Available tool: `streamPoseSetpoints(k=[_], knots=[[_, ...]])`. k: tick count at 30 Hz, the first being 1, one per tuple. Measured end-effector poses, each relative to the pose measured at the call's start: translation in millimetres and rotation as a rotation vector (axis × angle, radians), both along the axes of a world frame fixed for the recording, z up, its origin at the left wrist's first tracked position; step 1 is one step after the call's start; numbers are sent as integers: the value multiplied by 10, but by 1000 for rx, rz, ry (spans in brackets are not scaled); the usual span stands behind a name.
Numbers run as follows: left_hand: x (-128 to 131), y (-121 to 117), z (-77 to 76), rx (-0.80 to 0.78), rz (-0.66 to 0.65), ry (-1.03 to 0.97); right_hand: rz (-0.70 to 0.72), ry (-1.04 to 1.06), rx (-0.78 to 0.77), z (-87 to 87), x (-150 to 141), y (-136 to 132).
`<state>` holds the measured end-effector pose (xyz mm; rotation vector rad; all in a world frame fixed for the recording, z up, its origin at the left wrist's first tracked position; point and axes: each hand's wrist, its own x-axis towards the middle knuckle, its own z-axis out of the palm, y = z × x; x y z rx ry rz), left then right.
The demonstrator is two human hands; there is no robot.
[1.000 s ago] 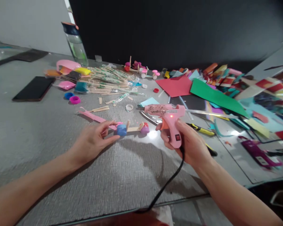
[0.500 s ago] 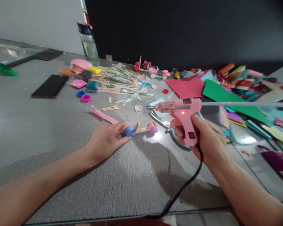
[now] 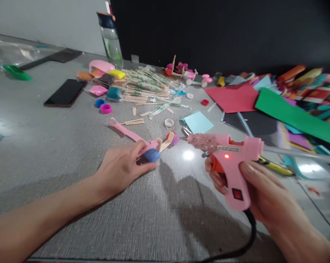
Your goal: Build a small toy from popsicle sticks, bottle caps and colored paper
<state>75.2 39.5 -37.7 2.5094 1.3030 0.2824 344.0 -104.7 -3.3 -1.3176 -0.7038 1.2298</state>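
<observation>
My right hand [image 3: 252, 182] is wrapped round a pink glue gun [image 3: 230, 157], a finger at its orange trigger and its red light lit. The nozzle points left, close to the purple and red wheels at the far end of a small toy car [image 3: 166, 143] made of wooden sticks; I cannot tell if they touch. My left hand [image 3: 126, 166] pinches the car's near end by the blue bottle-cap wheel [image 3: 152, 155]. A pink paper strip [image 3: 129, 133] runs from beneath those fingers to the upper left. Scissors [image 3: 187, 131] lie mostly hidden behind the gun.
Wrapped sticks [image 3: 145, 84], a water bottle [image 3: 111, 42] and a phone [image 3: 65, 92] lie farther back. Loose caps [image 3: 106, 108] and a white ring [image 3: 169, 123] are scattered mid-table. Red paper [image 3: 232, 98] and green paper [image 3: 296, 113] cover the right. The gun's black cord [image 3: 249, 237] trails toward the front edge.
The glue gun has come lower, and its nozzle is now near the car's far wheels. The car has turned, its far end swung away from me. My left hand keeps its hold.
</observation>
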Motion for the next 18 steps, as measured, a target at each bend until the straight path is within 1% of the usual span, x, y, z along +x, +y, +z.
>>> streamPoseSetpoints(k=[2,5,7,9,13,15,18], knots=[[-8,0,-11,-2,-6,-14,40,38,-20,13,-46,4],[-24,-1,-21,-4,-6,-40,204,64,-1,23,-88,22],[-29,-3,-22,-10,-7,-46,264,82,-6,16,-83,33],[-31,-4,-21,-12,-12,-47,275,90,5,5,-61,43],[-34,3,-28,-7,-20,-48,227,72,118,-9,-36,77],[-39,14,-43,-13,-22,-51,213,91,139,-16,-49,95],[-50,34,-82,6,-24,-74,279,145,118,-29,-80,102]])
